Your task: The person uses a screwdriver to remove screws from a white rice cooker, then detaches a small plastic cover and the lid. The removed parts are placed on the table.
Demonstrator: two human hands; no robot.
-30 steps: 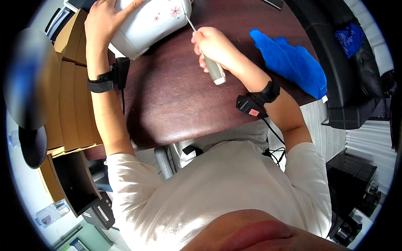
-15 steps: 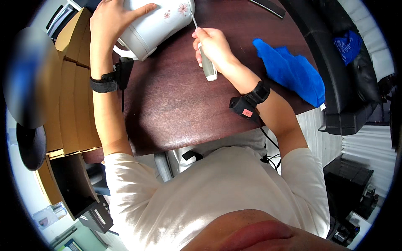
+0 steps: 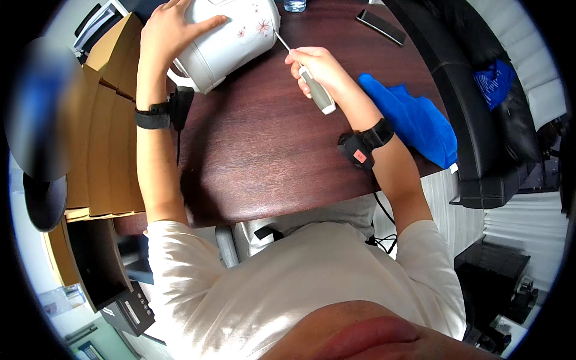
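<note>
bright | dark shadow on tabletop | glare on shirt | blurred patch left | fisheye-bent edges

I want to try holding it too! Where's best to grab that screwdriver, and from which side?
Probably the thick grey screwdriver handle, coming from the near right, as the right hand does. The slim metal shaft slants away to the left, toward the white flower-patterned appliance, so the handle's wide end points back toward the person.

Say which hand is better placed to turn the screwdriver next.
Probably the right hand: it grips the screwdriver, which points at the white pot. The left hand rests on the pot.
</note>
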